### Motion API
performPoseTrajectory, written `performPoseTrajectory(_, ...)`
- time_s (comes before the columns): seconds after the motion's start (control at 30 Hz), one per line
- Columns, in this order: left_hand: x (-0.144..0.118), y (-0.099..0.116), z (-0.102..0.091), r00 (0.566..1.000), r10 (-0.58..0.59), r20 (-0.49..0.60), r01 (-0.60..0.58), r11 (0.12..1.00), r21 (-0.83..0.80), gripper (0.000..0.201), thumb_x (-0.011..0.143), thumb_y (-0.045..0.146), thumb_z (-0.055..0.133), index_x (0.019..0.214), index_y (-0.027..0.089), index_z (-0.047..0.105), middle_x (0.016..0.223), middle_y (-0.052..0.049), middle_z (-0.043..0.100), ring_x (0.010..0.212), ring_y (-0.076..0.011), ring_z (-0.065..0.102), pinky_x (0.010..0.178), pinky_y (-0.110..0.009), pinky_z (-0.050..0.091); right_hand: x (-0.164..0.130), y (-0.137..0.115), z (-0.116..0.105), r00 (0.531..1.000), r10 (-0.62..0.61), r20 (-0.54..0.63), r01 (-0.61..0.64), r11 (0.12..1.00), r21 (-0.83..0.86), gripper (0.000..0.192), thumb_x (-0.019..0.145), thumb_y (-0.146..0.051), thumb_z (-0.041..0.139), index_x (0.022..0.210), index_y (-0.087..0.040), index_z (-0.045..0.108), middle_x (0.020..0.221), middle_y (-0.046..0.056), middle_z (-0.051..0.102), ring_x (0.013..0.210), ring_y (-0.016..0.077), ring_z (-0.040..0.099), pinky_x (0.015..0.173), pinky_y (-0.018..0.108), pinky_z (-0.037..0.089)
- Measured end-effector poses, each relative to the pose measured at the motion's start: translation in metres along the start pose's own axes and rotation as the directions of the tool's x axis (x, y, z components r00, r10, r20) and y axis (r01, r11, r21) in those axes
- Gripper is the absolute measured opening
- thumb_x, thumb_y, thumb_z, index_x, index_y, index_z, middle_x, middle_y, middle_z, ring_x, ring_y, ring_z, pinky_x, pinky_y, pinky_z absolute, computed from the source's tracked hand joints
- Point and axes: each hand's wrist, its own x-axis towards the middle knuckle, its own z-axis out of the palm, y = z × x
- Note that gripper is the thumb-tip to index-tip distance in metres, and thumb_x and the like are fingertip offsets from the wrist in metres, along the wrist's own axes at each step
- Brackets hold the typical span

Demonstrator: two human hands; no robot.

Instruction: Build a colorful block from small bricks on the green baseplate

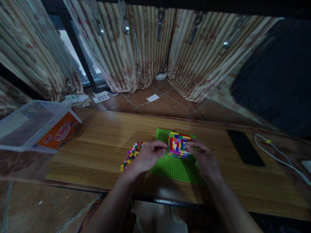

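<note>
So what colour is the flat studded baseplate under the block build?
Bright green baseplate, seen best in the head view, beneath the multicoloured block build.

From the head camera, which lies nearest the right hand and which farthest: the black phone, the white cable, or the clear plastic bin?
From the right hand:
1. Black phone, just to its right on the table.
2. White cable, farther right, past the phone.
3. Clear plastic bin, far left edge of the table.

A wooden table (pixel 102 136) is carrying a green studded baseplate (pixel 175 168) near its front edge, with a flat sheet of multicoloured bricks (pixel 131 155) lying just beside it. A black phone (pixel 245 147) and a white cable (pixel 274 152) are lying farther off, and a clear plastic bin (pixel 26 124) is overhanging the opposite end.
</note>
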Motion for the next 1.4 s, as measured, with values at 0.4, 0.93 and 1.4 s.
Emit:
performPoseTrajectory(0.4,0.0,0.0,0.0,1.0,0.004,0.002,-0.004,1.0,0.013,0.022,0.077,0.025,0.061,0.094,0.016,0.071,0.08,-0.001,0.067,0.071,-0.0134,0.055,0.067,-0.026,0.043,0.001,0.002,-0.003,0.999,0.03,-0.028,-0.027,0.995,0.097,0.022,0.059,-0.04,0.084,0.072,-0.024,0.074,0.087,0.002,0.073,0.085,0.0196,0.065,0.078,0.036,0.053)
performPoseTrajectory(0.93,-0.001,0.003,0.003,1.0,-0.022,0.007,0.022,1.0,-0.001,0.023,0.077,0.024,0.06,0.095,0.016,0.071,0.079,-0.001,0.067,0.071,-0.0135,0.055,0.067,-0.026,0.043,0.0,0.004,0.004,0.999,0.043,0.001,-0.043,0.993,0.108,0.038,0.064,-0.038,0.081,0.096,-0.022,0.07,0.095,0.003,0.071,0.086,0.0186,0.065,0.079,0.036,0.054)
performPoseTrajectory(1.4,0.001,0.001,0.005,1.0,-0.021,0.017,0.021,1.0,-0.023,0.02,0.077,0.024,0.06,0.092,0.015,0.07,0.078,0.0,0.066,0.07,-0.0129,0.055,0.067,-0.025,0.043,-0.004,-0.003,0.005,0.998,-0.067,0.021,0.069,0.986,-0.152,0.037,0.076,-0.044,0.07,0.103,-0.019,0.067,0.096,0.007,0.073,0.083,0.0204,0.067,0.075,0.037,0.056)
